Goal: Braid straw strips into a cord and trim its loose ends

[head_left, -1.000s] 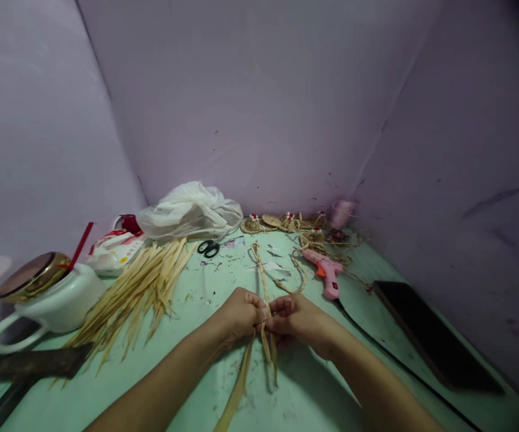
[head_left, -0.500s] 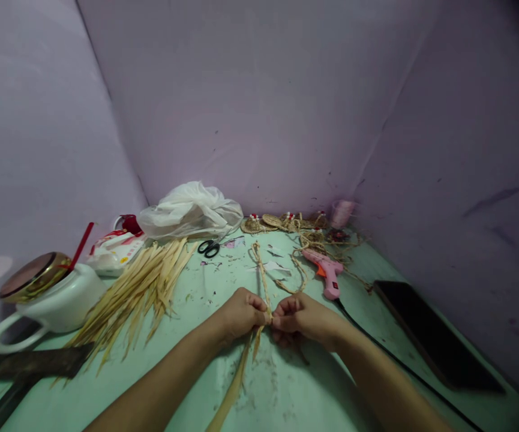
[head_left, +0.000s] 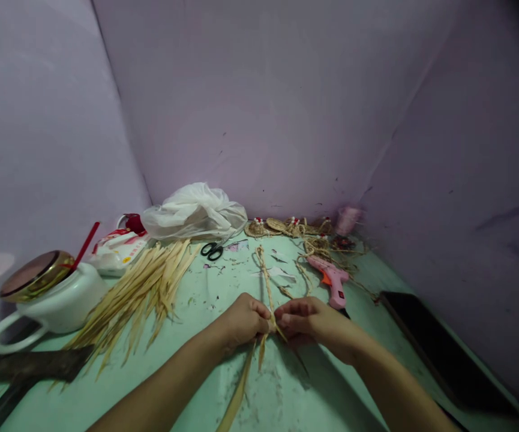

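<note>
A thin braid of dried straw-like strips [head_left: 266, 281] runs from the middle of the table toward me. My left hand [head_left: 245, 321] is closed, pinching the braid's near end between thumb and fingers. Just to its right, my right hand [head_left: 306, 321] has its fingers curled at one loose strip [head_left: 280, 332] that comes out of the braid; the fingertips are partly hidden. A long flat strip [head_left: 237, 393] trails from under my left hand to the near edge of the view, and a shorter end hangs beside it.
A bundle of dried strips [head_left: 151, 288] lies left, near a white mug [head_left: 70, 303] and a dark hammer-like tool [head_left: 38, 363]. Scissors [head_left: 212, 251] and a white plastic bag [head_left: 196, 213] lie behind. Right are a pink glue gun [head_left: 331, 279] and a black phone-like slab [head_left: 443, 348].
My right hand has drawn slightly away from my left, and a loose strip now shows between them. My left hand stays at the braid. The view has shifted slightly.
</note>
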Demonstrator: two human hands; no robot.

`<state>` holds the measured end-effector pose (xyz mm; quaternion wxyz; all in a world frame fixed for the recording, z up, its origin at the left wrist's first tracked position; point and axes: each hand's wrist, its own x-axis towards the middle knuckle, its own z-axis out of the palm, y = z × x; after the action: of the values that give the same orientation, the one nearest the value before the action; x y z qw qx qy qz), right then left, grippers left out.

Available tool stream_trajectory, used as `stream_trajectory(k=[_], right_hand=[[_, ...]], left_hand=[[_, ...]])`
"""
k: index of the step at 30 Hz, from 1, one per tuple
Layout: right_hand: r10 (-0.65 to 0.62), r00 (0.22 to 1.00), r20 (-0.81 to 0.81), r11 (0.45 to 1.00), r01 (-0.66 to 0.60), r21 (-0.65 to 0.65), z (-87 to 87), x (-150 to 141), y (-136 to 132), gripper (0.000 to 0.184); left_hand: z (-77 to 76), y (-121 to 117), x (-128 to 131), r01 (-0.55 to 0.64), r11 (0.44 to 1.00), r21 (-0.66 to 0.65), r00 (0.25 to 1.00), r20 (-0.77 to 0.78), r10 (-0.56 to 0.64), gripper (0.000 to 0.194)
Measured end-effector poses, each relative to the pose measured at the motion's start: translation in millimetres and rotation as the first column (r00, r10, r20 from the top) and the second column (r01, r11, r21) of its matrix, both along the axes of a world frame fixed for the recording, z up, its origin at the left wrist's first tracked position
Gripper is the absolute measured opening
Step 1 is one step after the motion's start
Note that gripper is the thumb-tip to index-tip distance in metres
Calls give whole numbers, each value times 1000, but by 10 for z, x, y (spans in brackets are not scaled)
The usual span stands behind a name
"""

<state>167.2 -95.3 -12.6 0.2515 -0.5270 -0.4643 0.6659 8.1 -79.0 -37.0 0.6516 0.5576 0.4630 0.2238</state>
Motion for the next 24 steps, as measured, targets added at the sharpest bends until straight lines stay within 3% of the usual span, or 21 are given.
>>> stream_trajectory(k=[2, 7, 12, 15, 19, 24], right_hand=[[6, 999, -35, 999, -7, -34, -42, -121, -29, 20], [-47, 987, 153, 998, 39, 52, -166, -218, -36, 14], [-83, 981, 173, 991, 63, 119, -232, -232, -19, 12], [-93, 984, 152, 989, 73, 130, -239, -265, -20, 13], [-106, 987, 118, 989, 92, 118, -227, -298, -29, 12], [-132, 989, 73, 989, 127, 73, -242, -283, -37, 4]], left_hand=[[-38, 7, -8, 6, 1000, 15, 1000, -9, -6, 10], [-59, -9, -4, 11, 998, 62, 996, -87, -6, 10], [110, -25, -74, 89, 995, 51, 970, -233, -75, 10], [246, -15, -172, 142, 990, 4, 926, -355, -131, 9], [370, -73, -210, 122, 992, 42, 875, -476, -87, 10], [454, -355, 17, 200, 947, 252, 704, -709, 40, 18]])
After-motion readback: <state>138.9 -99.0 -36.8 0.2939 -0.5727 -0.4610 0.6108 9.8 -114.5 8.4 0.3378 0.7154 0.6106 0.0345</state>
